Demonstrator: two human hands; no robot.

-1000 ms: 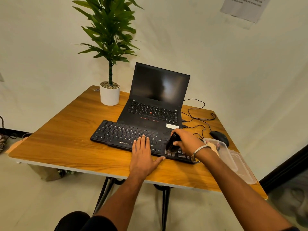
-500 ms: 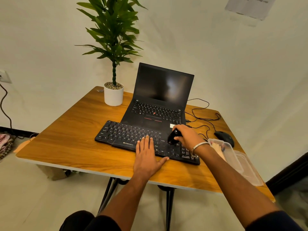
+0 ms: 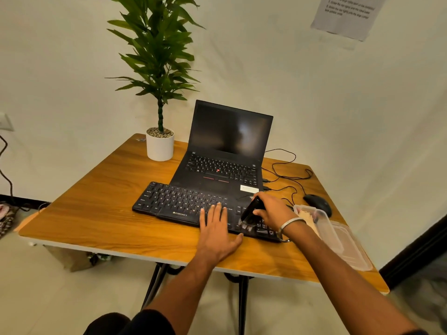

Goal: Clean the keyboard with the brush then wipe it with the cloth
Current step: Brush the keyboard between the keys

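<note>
A black external keyboard (image 3: 179, 201) lies on the wooden table in front of an open laptop. My left hand (image 3: 216, 232) rests flat on the keyboard's front edge, fingers straight over the keys. My right hand (image 3: 274, 211) grips a black brush (image 3: 250, 212), tilted with its bristles down on the keys at the keyboard's right end. A pale cloth (image 3: 307, 216) lies inside a clear plastic container just right of my right wrist.
The open black laptop (image 3: 227, 151) stands behind the keyboard. A potted plant in a white pot (image 3: 160, 146) sits at the back left. A black mouse (image 3: 318, 203) and its cables lie at the right. The clear container (image 3: 338, 234) is near the table's right edge.
The brush in my right hand has swept from the upper keys toward the keyboard's front right edge. My left hand stays on the keyboard. The camera has shifted slightly.
</note>
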